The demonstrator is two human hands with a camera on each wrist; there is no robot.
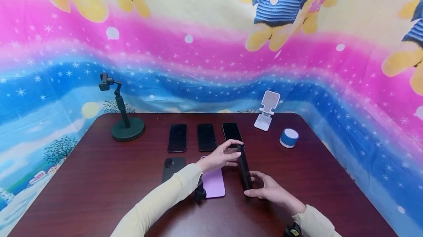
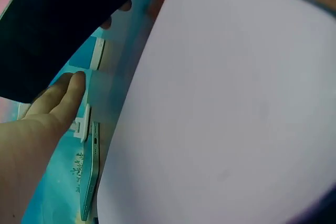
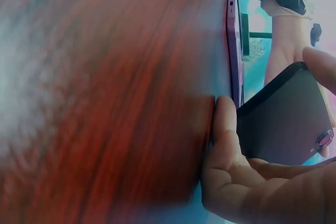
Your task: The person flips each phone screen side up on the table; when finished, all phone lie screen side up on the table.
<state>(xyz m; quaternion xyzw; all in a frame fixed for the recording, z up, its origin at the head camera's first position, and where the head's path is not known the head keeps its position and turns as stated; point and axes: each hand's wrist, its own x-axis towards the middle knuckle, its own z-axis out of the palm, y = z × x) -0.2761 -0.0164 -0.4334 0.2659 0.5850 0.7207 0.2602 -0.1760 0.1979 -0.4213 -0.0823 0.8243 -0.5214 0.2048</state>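
Black and tipped on edge, a phone (image 1: 245, 171) is pinched at its far end by the left hand (image 1: 222, 157) and at its near end by the right hand (image 1: 270, 189), over the table (image 1: 99, 178). To its left, a purple phone (image 1: 214, 184) is laid flat, partly hidden by the left hand. Farther back, three dark phones (image 1: 177, 137) are lined up.

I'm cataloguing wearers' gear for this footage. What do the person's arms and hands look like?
The left sleeve and right sleeve are plain pale cream, reaching near the wrists. Each wrist bears a black device: the left device looks rounded, the right device shows a small yellowish mark. The left hand and right hand wear no gloves.
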